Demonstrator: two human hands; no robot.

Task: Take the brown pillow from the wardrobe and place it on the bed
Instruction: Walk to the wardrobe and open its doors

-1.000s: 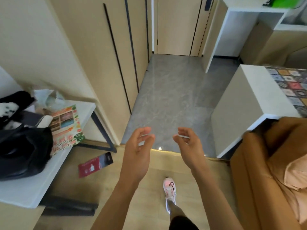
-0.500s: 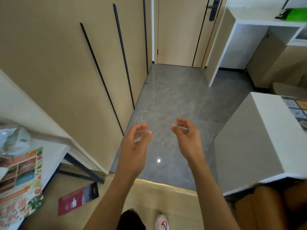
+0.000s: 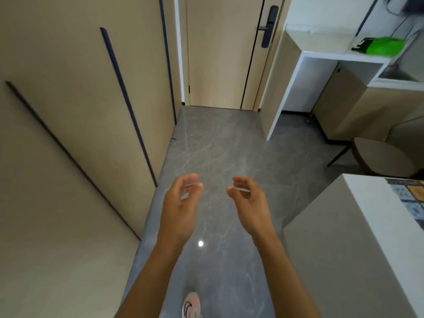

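Loosely curled, left hand (image 3: 180,208) and right hand (image 3: 250,207) hover beside closed wardrobe (image 3: 68,115).

Two hands (image 3: 180,210) (image 3: 251,207) — one shoe (image 3: 191,306), one door (image 3: 220,53), one chair (image 3: 385,157)

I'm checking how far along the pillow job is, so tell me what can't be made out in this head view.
- The brown pillow: unseen in the head view; the closed wardrobe doors hide the inside.
- The bed: outside the frame.
- The green object on the white shelf: blurred, not identifiable.
- The patterned surface: cut by the right edge.
- The shoe: cut by the bottom edge.
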